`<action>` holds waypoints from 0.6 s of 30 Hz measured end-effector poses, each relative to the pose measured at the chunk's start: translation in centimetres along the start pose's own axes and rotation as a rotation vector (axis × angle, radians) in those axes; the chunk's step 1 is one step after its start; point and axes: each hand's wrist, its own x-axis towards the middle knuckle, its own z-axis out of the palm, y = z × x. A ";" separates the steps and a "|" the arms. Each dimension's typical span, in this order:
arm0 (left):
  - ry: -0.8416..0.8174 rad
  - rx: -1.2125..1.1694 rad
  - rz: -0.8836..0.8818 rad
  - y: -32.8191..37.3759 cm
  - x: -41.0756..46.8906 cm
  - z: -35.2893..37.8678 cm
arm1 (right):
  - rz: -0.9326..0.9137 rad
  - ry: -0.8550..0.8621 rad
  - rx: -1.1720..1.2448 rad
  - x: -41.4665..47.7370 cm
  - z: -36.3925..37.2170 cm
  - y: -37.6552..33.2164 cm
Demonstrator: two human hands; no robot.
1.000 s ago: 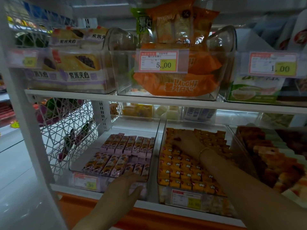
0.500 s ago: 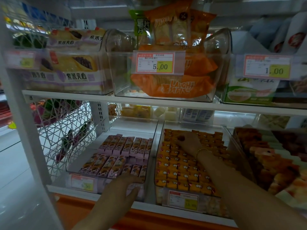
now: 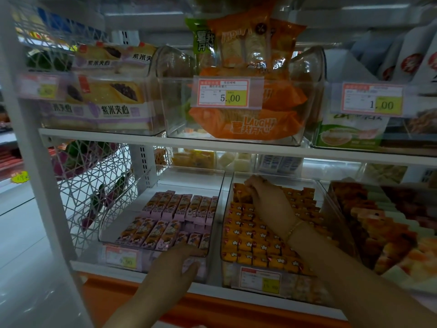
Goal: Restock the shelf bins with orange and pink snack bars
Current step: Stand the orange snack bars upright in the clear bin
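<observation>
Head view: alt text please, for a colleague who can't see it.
A person's right hand reaches to the back of a clear bin of orange snack bars, fingers bent onto the rear row, while the left hand holds the front rim of the neighbouring bin of pink snack bars. Bagged snacks fill the shelf above.

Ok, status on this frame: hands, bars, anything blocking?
Left hand grips pink-bar bin at its front rim. Right hand on rear-left orange bars, grip unclear. Nothing blocking either bin.
</observation>
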 end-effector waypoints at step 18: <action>-0.216 -0.800 -0.334 5.4 -3.0 -2.6 | 0.787 -0.424 1.166 -3.4 -8.6 -5.8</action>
